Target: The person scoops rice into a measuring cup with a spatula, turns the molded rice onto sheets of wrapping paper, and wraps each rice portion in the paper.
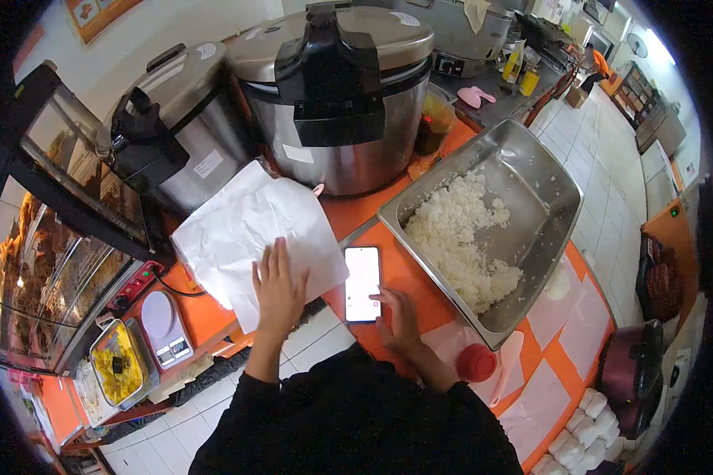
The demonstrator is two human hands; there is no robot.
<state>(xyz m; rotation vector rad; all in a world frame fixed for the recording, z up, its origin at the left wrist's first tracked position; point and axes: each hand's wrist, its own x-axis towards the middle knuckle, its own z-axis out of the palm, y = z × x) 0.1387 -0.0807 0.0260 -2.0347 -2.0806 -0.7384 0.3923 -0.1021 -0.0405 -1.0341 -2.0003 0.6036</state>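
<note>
My left hand (280,291) lies flat with its fingers spread on a stack of white wrapping paper (261,219). Beside it, my right hand (399,314) reaches over a smartphone (362,279) with a bright screen, a fingertip at the screen's lower right. The phone lies on the orange table (425,279). To its right stands a deep steel pan (529,196), with cooked white rice (457,237) heaped along its left side. A red cup (476,362) and a pink rice paddle (509,368) are near my right forearm.
Two large rice cookers (344,136) (196,130) stand at the back. A heated glass display case (59,261) is at the left, near a kitchen scale (165,326) and a container of yellow food (119,362). Wrapped white bundles (582,433) sit lower right. A person (597,65) is far off.
</note>
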